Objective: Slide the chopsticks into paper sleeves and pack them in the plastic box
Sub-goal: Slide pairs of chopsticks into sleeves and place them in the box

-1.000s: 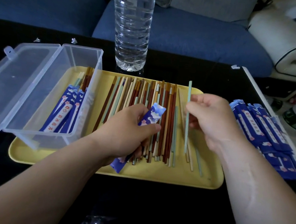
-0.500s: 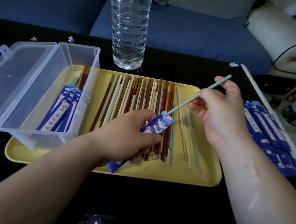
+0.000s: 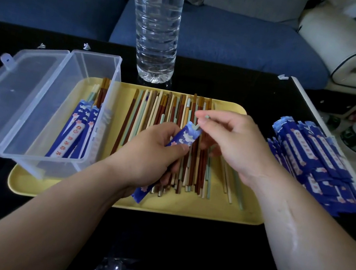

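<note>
A person's view down onto a yellow tray [image 3: 183, 210] on a dark table. Above the middle of the tray, the left hand [image 3: 153, 152] grips a blue paper sleeve [image 3: 183, 139], fingers curled round it and thumb on top, its lower end poking out below the palm towards the tray's near edge. The right hand [image 3: 235, 146] pinches the top end of a pale green chopstick [image 3: 206, 117] between thumb and forefinger. Only a short stub shows above the sleeve's mouth, so it seems nearly all inside. Whether a second chopstick is already in the sleeve cannot be seen. The likely trouble is the last push: too much force could drive the tip through the sleeve's bottom, or buckle the thin paper where the left hand squeezes it. A loose grip could let the sleeve slide down onto the loose chopsticks [image 3: 152, 116] lying across the tray and scatter them. The clear plastic box [image 3: 116, 73] stands open on the tray's left end with a few filled sleeves [image 3: 77, 133] inside. Carrying this one over at an angle could catch it on the box wall. Empty sleeves [image 3: 308, 160] are heaped just off the tray's right side.
</note>
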